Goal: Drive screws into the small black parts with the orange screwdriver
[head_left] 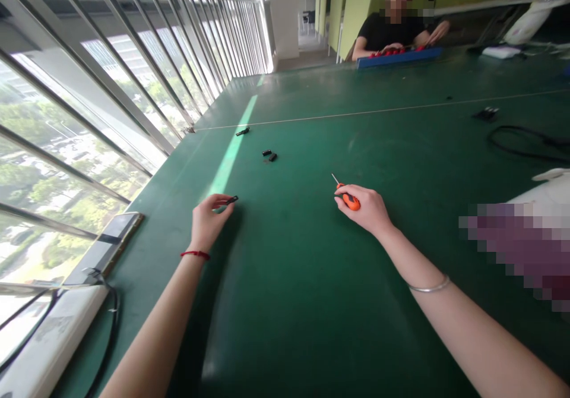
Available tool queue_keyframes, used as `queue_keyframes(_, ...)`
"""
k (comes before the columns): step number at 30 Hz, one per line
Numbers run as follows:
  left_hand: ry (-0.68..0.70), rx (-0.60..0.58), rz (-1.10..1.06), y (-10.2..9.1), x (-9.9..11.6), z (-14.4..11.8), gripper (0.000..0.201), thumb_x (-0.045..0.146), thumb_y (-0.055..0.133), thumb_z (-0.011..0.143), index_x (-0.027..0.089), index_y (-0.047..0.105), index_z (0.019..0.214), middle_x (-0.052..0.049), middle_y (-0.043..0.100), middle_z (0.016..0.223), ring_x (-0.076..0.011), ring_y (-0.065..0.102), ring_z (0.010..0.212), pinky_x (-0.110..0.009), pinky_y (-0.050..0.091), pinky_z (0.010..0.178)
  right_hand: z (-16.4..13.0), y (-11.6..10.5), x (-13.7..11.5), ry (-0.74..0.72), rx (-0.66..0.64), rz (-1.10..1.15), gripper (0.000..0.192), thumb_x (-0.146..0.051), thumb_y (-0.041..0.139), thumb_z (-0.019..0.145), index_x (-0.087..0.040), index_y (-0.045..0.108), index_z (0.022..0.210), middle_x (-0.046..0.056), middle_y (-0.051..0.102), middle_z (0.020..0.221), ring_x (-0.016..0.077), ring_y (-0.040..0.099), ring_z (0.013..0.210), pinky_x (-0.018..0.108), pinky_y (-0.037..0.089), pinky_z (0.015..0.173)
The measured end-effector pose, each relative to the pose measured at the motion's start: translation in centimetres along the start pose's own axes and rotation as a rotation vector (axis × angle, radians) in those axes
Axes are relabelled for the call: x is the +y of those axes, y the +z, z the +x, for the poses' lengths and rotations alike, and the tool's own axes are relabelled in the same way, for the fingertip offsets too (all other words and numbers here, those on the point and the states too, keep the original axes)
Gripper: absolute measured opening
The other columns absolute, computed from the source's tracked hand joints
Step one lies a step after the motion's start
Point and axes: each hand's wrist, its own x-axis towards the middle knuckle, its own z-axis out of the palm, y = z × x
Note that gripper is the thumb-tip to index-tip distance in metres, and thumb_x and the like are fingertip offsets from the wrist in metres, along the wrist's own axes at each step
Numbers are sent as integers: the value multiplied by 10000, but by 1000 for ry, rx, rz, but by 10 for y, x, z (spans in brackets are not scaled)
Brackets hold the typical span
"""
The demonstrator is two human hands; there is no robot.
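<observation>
Two bare forearms run up from the bottom edge, their elbows cut off by the frame. The left hand [208, 220], with a red cord at the wrist, pinches a small black oblong plastic part [230, 200] between thumb and fingertips, low over the dark green matte tabletop [303, 279]; whether the part touches the surface cannot be told. The right hand [364, 209], with a thin silver bangle on its forearm, is closed around an orange-handled small screwdriver [348, 198]; most of the handle is hidden in the fist, and only the thin metal tip shows, pointing up and to the left.

Beyond the hands two more small black parts [269, 155] lie close together, and another black piece [243, 131] sits near the seam line across the table; their shapes are too small to make out. A blurred patch covers the right edge, beside something white that is cut off.

The table is long. At its far end a person in a black top works over a long blue tray [398, 57]. A slanted glass wall with metal rails [111, 83] borders the table's left edge, with a white strip and black cable [107, 321] along it. A looped black cord [521, 142] lies at right. The green surface between the hands is bare.
</observation>
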Motion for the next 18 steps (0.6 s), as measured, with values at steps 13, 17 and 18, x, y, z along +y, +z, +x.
queue_keyframes(13,198,-283,-453,116,115,-55,144,144,612,759,160,680,885,-44,681,875,-140,626,786,-270,519,772,-56,-10,-42,349,498,360,199,-250,611,753,-203,556,938,51,635,888,151,625,752,276,519,686)
queue_keyframes(17,269,-255,-409,115,120,-63,149,99,602,753,176,680,853,-32,665,890,-130,604,774,-264,509,746,-68,-14,-59,404,503,416,151,-214,615,747,-201,585,895,44,620,892,150,616,790,278,526,702)
queue_keyframes(18,269,-252,-409,115,119,-62,151,98,603,753,180,679,855,-29,664,885,-130,603,770,-264,509,743,-69,-15,-61,398,476,421,141,-212,613,750,-202,590,888,41,621,888,151,615,787,280,528,700)
